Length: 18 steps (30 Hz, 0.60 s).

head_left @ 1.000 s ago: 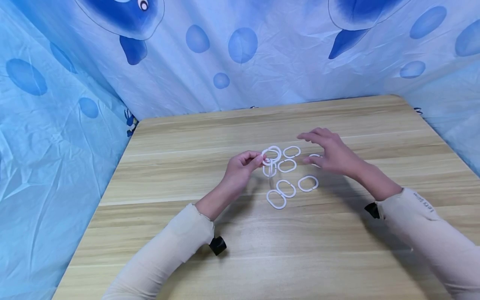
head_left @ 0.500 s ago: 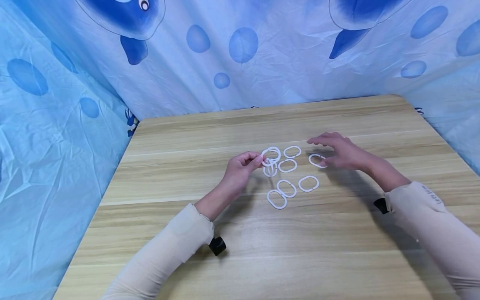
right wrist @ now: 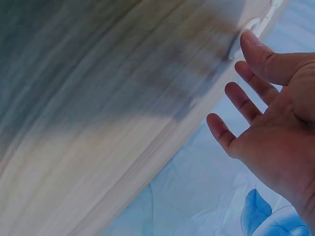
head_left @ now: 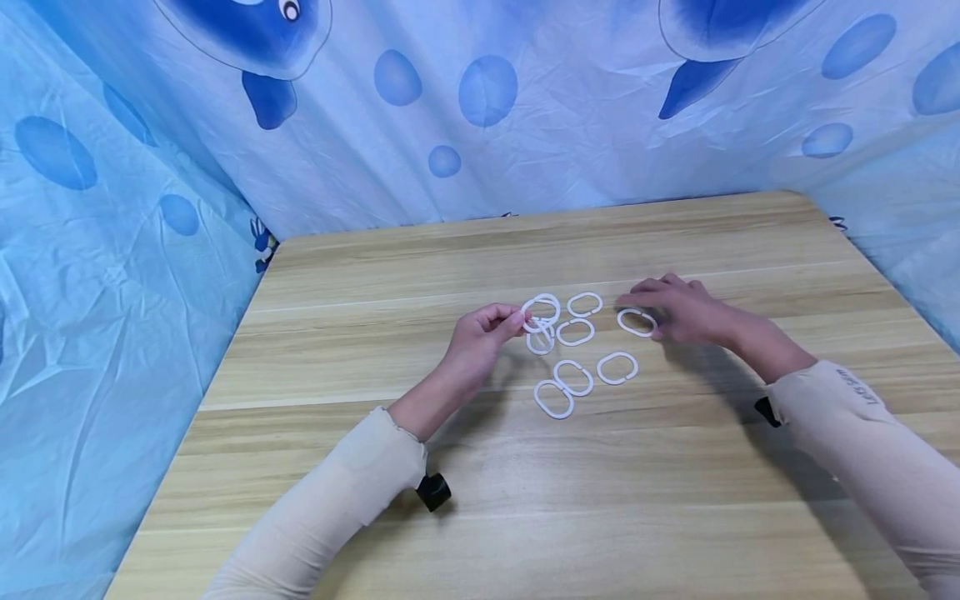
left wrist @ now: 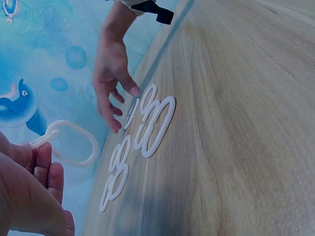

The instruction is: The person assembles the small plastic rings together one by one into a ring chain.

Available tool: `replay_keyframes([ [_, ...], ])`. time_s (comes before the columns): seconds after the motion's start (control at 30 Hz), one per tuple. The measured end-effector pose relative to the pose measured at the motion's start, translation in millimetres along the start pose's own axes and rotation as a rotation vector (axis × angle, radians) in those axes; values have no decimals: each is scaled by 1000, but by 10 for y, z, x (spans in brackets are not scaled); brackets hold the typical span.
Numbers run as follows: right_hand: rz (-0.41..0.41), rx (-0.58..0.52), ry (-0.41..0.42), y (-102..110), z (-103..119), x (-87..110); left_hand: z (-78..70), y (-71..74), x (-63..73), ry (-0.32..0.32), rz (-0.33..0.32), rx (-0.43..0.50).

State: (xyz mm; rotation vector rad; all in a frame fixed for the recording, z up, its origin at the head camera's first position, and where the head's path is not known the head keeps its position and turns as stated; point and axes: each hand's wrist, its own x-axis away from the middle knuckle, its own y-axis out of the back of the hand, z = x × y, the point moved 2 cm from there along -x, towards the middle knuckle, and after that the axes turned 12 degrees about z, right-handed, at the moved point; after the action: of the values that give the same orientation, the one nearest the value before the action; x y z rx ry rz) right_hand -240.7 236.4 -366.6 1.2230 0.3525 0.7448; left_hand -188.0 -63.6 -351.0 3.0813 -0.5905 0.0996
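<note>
My left hand (head_left: 480,337) pinches a white oval plastic ring (head_left: 551,297) between thumb and fingertips, above the table. In the left wrist view a held ring (left wrist: 92,152) hooks through another at the fingers. My right hand (head_left: 686,312) is low over the table at a single gapped ring (head_left: 637,335), its thumb tip right by the ring's right end and its fingers beyond the far side. The right wrist view shows the right hand (right wrist: 280,108) with fingers spread and nothing gripped. Between the hands lie several more gapped rings (head_left: 617,382), one of them partly overlapped by the held rings.
The wooden table (head_left: 480,517) reaches back to a blue curtain (head_left: 570,158) with dolphin and bubble prints, which also hangs at the left. A small black device (head_left: 433,492) sits at the left cuff and another (head_left: 767,412) at the right cuff.
My right hand has moved right and then down toward the rightmost ring, which is now more fully visible. The left hand keeps its pinch in nearly the same place. The loose rings stay put.
</note>
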Motion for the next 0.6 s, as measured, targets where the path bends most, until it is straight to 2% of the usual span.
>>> replay_keyframes([
  [0.33, -8, 65, 70, -50, -23, 11, 8, -8, -6, 20, 0, 6],
  [0.6, -58, 48, 67, -80, -38, -10, 23, 0, -8, 10, -3, -10],
])
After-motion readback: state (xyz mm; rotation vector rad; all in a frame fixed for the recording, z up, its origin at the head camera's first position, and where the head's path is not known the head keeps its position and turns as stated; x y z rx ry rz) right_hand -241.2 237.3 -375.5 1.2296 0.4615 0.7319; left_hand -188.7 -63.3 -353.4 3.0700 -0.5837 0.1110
